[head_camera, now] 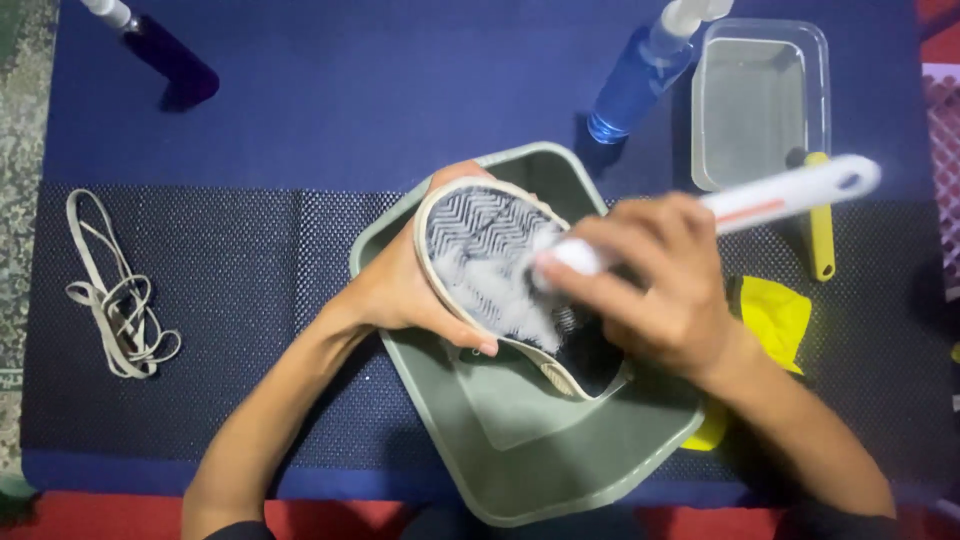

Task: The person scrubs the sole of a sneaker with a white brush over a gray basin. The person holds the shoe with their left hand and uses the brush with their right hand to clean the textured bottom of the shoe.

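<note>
Sole up over a grey-green basin (pixel 560 470) that catches the suds, a shoe (pixel 495 262) is gripped by the left hand (pixel 400 290) while the right hand (pixel 665 290) clasps a white brush (pixel 760 200) against its foamy tread.

The counter (pixel 330 90) is wearing a dark blue cloth, and a darker dotted mat (pixel 250 330) is lying across its nearer half. A grey-green tub (pixel 560 470) is sitting on the mat near the front edge, turned at an angle. Loose pale laces (pixel 115 300) are lying in a tangle at the left end of the mat. A yellow cloth (pixel 775 315) is lying just right of the tub, partly under it. A clear plastic box (pixel 760 100) is standing at the far right, a yellow-handled tool (pixel 820 230) lying at its near edge. A blue spray bottle (pixel 635 85) is standing just left of the box, and a purple bottle (pixel 170 55) is standing at the far left.
</note>
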